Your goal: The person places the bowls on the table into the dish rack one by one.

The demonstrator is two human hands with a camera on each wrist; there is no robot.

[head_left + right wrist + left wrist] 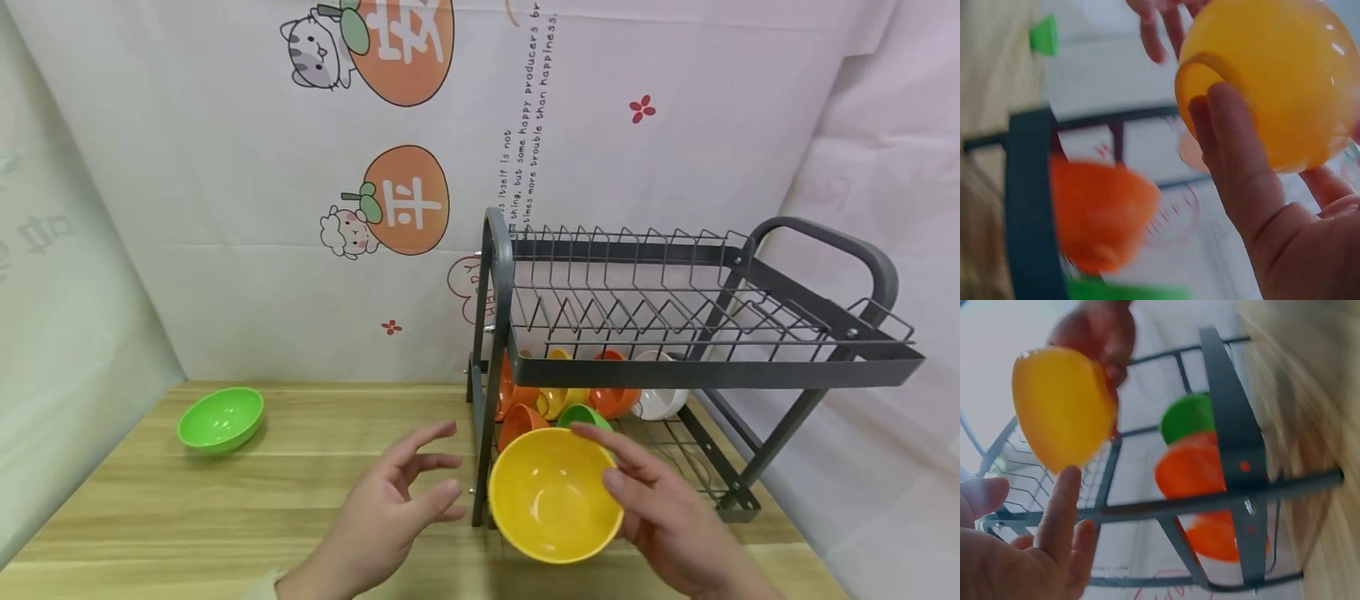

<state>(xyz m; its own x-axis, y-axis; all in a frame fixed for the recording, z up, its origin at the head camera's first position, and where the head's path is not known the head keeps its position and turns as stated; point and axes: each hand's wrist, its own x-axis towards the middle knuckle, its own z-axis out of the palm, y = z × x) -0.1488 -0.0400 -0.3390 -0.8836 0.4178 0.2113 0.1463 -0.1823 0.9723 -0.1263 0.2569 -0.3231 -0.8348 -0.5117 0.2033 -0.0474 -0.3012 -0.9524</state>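
Observation:
A yellow bowl [553, 498] is held up before the rack's front left corner, its hollow side facing the head camera. My right hand [663, 512] grips it at its right side, with the thumb at the rim and fingers against the outside, as the right wrist view shows. To the bowl's left is my left hand [393, 504], fingers loosely bent and apart, holding nothing. In the left wrist view its index finger [1060, 512] appears close to the bowl's edge; touch cannot be told. Behind the bowl, an orange bowl [521, 425] and a green bowl [583, 416] sit on the lower tier.
A dark two-tier dish rack [720, 372] stands on the wooden table [315, 475] at the right. Farther back on its lower tier are several bowls, including a white bowl [660, 402]. Another green bowl [221, 419] lies at the table's far left. Printed cloth hangs behind.

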